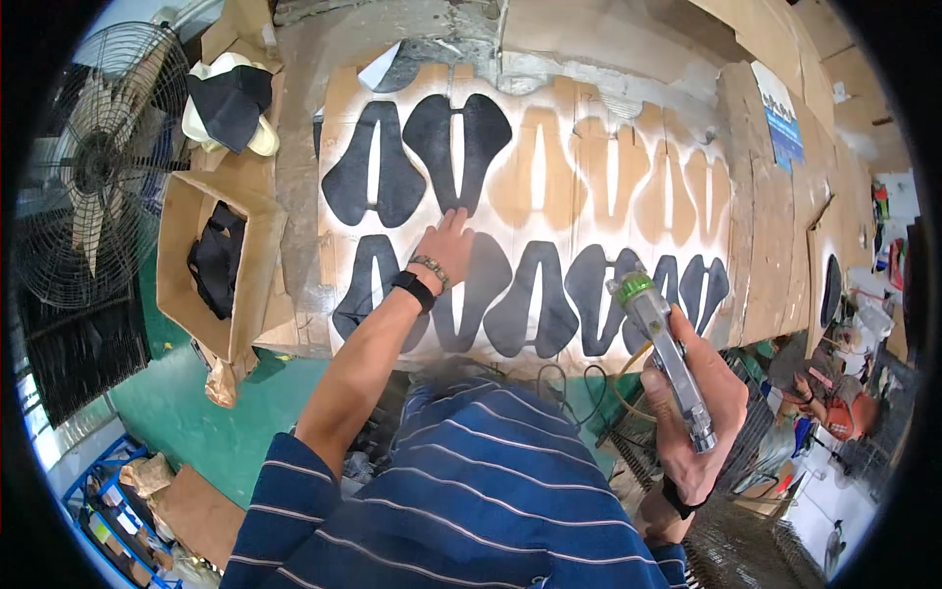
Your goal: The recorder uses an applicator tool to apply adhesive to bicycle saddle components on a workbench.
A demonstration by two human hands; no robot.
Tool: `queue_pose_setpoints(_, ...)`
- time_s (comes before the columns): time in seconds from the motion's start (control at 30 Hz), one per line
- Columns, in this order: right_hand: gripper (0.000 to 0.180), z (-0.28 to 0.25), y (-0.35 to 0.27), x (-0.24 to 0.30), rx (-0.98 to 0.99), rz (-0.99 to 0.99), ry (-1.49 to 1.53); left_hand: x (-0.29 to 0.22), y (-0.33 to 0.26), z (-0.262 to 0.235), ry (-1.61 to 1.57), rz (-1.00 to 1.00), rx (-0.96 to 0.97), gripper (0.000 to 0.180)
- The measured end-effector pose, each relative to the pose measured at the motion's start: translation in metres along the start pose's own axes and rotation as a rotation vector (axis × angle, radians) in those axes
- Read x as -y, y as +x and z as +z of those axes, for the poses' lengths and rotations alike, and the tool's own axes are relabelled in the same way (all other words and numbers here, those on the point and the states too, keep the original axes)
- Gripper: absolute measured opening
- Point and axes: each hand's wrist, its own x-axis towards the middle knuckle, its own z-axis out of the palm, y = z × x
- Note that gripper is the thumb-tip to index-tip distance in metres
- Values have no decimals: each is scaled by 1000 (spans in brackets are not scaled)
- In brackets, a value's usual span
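Observation:
My left hand (pixel 448 249) reaches over a cardboard sheet (pixel 332 98), fingers stretched out. Its fingertips touch the narrow lower end of a black saddle-shaped piece (pixel 479 137) with a slot down its middle. Left of that lies a similar black piece (pixel 345 182). Several more, such as this black slotted piece (pixel 554 319), form the nearer row; my left wrist and forearm cover part of some. In my right hand (pixel 702 402) a metal spray gun (pixel 669 358) with a green ring is gripped, held above the near right part of the sheet.
Bare brown saddle outlines (pixel 530 162) ringed by white overspray show at the sheet's far right. A box (pixel 179 265) with black pieces inside stands left, below a large fan (pixel 98 162). A hose (pixel 628 401) hangs by the spray gun. Another person (pixel 849 412) is far right.

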Motion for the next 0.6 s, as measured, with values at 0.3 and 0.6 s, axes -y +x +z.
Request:
queue_pose_setpoints(0.3, 56, 2, -6, 2, 69, -79, -5, 4, 1, -2, -16, 19, 16, 33)
queue_pose_setpoints(0.6, 60, 2, -6, 3, 142, -102, 42, 0, -9, -7, -34, 80, 36, 29)
